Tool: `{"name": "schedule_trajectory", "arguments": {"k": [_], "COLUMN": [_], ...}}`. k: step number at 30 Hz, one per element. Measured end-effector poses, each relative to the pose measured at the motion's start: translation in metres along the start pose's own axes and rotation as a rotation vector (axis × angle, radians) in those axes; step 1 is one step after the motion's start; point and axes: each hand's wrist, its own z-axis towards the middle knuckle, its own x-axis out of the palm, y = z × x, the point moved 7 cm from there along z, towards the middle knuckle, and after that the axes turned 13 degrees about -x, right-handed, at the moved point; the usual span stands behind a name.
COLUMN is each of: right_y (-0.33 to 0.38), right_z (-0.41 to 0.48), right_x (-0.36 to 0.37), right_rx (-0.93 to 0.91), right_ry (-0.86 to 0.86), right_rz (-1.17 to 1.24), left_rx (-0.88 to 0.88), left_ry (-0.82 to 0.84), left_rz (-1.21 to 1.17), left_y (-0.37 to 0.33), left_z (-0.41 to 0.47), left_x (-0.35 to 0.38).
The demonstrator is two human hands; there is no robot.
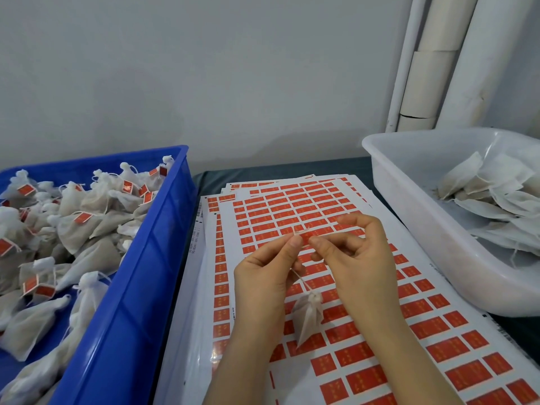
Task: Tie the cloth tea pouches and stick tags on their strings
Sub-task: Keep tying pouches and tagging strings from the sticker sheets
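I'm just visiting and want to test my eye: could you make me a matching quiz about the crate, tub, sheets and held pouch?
1 blue crate
2 white tub
3 sticker sheets
4 hanging pouch

A dangles on a string pinched by left hand and right hand
B holds tied, tagged pouches
C holds flat, untagged pouches
D lie on the table

Pairs: 1-B, 2-C, 3-D, 4-A

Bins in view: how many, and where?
2. The blue crate sits at left, full of tied, tagged pouches; the white tub sits at right, holding flat pouches without tags. Sticker sheets lie between them. Others may be outside the frame.
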Motion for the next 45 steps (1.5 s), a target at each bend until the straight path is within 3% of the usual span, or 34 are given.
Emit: {"name": "schedule_trajectory", "arguments": {"k": [14, 19, 26, 33, 45], "right_y": [-0.004, -0.001, 0.001, -0.003, 0.002], "right_z": [0.000, 0.001, -0.003, -0.002, -0.005], "right_x": [0.000, -0.006, 0.016, 0.010, 0.019], "right_rx": [-0.007, 0.017, 0.030, -0.008, -0.087], "right_ry": [0.003, -0.040, 0.153, 0.112, 0.162], "right_rz": [-0.051, -0.127, -0.017, 0.010, -0.108], "left_rx": [0.023, -0.045, 0.002, 0.003, 0.252], "left_ry": [-0.003, 0.005, -0.007, 0.060, -0.185], "left_rz": [0.011, -0.067, -0.075, -0.040, 0.348], "left_y": [0.002, 0.006, 0.003, 0.005, 0.001], "left_z": [0.003, 0.008, 0.008, 0.009, 0.012], "left_x": [0.000, -0.004, -0.004, 0.003, -0.005]}}
